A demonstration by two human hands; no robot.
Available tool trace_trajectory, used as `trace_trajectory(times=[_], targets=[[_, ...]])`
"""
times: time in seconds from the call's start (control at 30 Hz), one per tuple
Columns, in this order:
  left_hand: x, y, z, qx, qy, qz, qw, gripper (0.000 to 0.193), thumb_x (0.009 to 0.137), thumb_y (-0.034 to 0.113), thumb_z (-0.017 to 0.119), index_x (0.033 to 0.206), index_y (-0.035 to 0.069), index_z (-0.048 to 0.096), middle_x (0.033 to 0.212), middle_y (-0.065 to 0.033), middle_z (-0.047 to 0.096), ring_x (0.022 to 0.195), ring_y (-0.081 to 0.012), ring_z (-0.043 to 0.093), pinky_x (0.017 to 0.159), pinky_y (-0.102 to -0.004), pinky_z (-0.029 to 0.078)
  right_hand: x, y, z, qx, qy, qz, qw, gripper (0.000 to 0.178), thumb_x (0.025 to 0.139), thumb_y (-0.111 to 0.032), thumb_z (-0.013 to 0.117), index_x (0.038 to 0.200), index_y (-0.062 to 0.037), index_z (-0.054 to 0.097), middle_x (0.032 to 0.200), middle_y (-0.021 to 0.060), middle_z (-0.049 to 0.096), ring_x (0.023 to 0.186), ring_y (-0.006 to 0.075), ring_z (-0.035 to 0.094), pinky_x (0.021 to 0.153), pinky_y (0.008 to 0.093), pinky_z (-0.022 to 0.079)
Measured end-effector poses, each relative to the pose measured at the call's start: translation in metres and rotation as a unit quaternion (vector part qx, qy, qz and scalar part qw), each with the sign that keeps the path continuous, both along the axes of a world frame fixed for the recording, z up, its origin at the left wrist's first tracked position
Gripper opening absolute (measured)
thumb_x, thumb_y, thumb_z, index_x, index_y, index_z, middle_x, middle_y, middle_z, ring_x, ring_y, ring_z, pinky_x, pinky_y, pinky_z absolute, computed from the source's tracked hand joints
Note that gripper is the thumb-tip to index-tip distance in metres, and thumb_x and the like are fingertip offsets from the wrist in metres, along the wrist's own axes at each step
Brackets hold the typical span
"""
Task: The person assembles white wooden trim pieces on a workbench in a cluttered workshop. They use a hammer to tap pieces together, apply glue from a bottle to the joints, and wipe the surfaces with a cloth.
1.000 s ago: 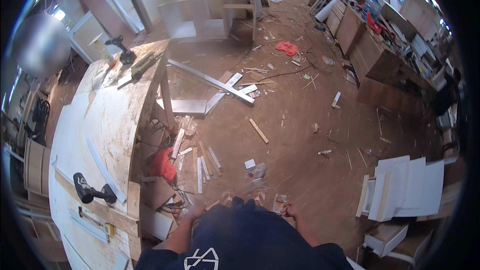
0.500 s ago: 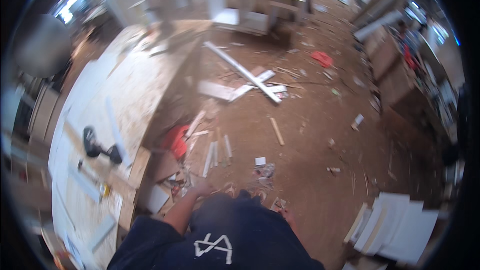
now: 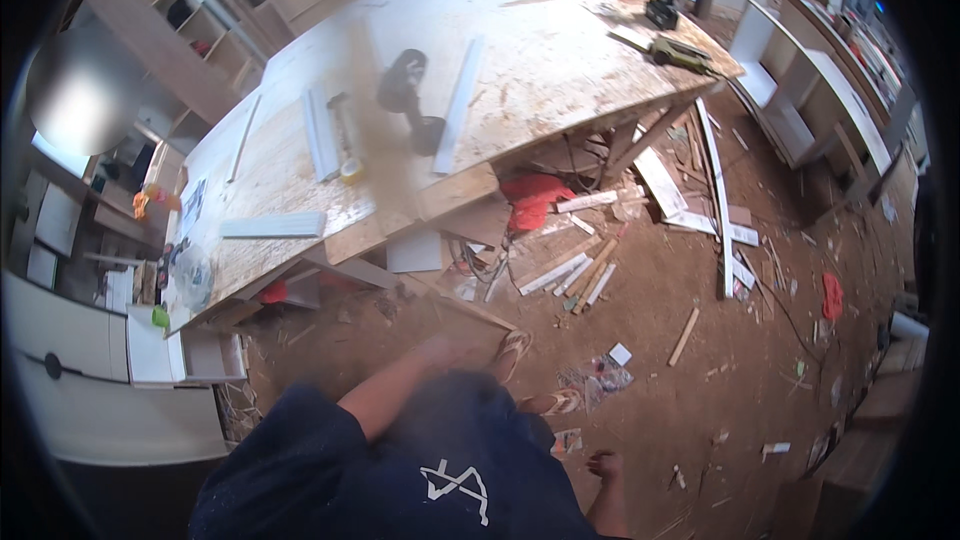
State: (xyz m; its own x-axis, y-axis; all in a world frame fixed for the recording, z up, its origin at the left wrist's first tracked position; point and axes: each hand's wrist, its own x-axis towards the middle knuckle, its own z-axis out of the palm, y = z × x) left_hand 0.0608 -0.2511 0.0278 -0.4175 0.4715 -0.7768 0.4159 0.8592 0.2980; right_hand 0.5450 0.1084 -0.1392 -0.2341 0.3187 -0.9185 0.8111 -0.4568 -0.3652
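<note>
In the head view, we find the left hand short of the near edge of the surface; it is blurred, and we cannot tell its state. The right hand hangs above the floor, fingers curled; we cannot tell its grip. On the surface, we note a drill just left of a white strip.

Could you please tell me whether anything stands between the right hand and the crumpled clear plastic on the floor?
Nothing visible does: only brown dirt floor shows between the right hand and the crumpled clear plastic; the small white square piece lies beyond it.
</note>
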Motion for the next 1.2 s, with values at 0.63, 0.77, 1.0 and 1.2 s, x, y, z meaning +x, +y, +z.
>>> trace_trajectory(times=[0.63,0.77,1.0,1.2], targets=[[-0.557,-0.245,0.026,0.033,0.441,0.495,0.748,0.148,0.063,0.091,0.071,0.156,-0.015,0.025,0.131,-0.0350,0.063,0.125,-0.0436,0.064,0.109,-0.0482,0.048,-0.284,-0.125,0.099,0.109,-0.007,0.310,0.945,0.032,0.098,-0.020,0.064,0.123,0.0003,0.069,0.093,0.0128,0.077,0.076,0.0230,0.075,0.069,0.0360,0.061],[-0.558,-0.168,0.017,-0.015,0.427,0.444,0.788,0.145,0.066,0.083,0.077,0.167,0.004,0.010,0.154,-0.0361,0.036,0.143,-0.0511,0.036,0.115,-0.0582,0.037,-0.332,-0.207,0.147,0.141,-0.024,0.346,0.927,0.037,0.097,-0.026,0.066,0.120,0.0023,0.071,0.100,0.0140,0.079,0.085,0.0223,0.076,0.080,0.0354,0.061],[-0.553,-0.233,0.034,0.109,0.384,0.493,0.773,0.136,0.069,0.053,0.087,0.158,-0.018,0.012,0.128,-0.0375,0.062,0.111,-0.0434,0.066,0.099,-0.0448,0.053,-0.405,-0.221,0.168,0.177,0.021,0.387,0.905,0.036,0.096,-0.026,0.065,0.116,0.0042,0.071,0.102,0.0161,0.077,0.089,0.0260,0.076,0.082,0.0362,0.060],[-0.484,-0.185,0.140,0.535,-0.209,0.664,0.479,0.024,0.093,0.030,0.069,0.092,0.007,0.070,0.080,-0.0046,0.064,0.069,-0.0160,0.062,0.064,-0.0306,0.051,-0.454,-0.152,0.147,0.085,0.172,0.204,0.960,0.026,0.103,-0.016,0.059,0.119,0.0036,0.066,0.095,0.0157,0.073,0.077,0.0250,0.075,0.066,0.0346,0.061]])
